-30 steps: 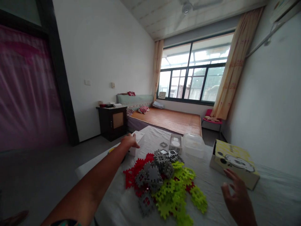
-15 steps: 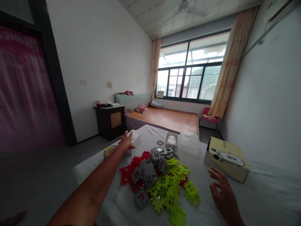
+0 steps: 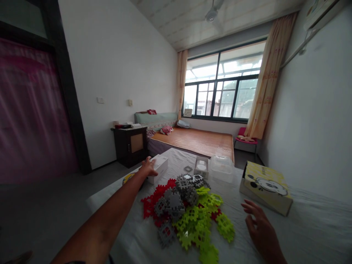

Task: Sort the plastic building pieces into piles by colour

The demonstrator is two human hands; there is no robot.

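Observation:
My left arm stretches forward and my left hand point(image 3: 148, 168) lies on a white box point(image 3: 158, 168) at the far left of the white-covered table point(image 3: 316, 234), its fingers wrapped over the box's near end. A pile of red, grey and lime interlocking puzzle tiles point(image 3: 187, 211) covers the middle. My right hand point(image 3: 260, 229) hovers above the cloth to the right of the pile, fingers spread, holding nothing. A yellow cartoon box point(image 3: 265, 187) stands just beyond it.
A small white box point(image 3: 201, 167) and a clear plastic container point(image 3: 221, 168) sit at the table's far edge. A round yellow thing point(image 3: 128, 179) lies by the left edge. Beyond are a dark cabinet point(image 3: 130, 143), a low bed point(image 3: 198, 141) and a window.
My right hand has drawn back from the yellow box toward me. My left hand stays on the white box. The camera has tilted slightly.

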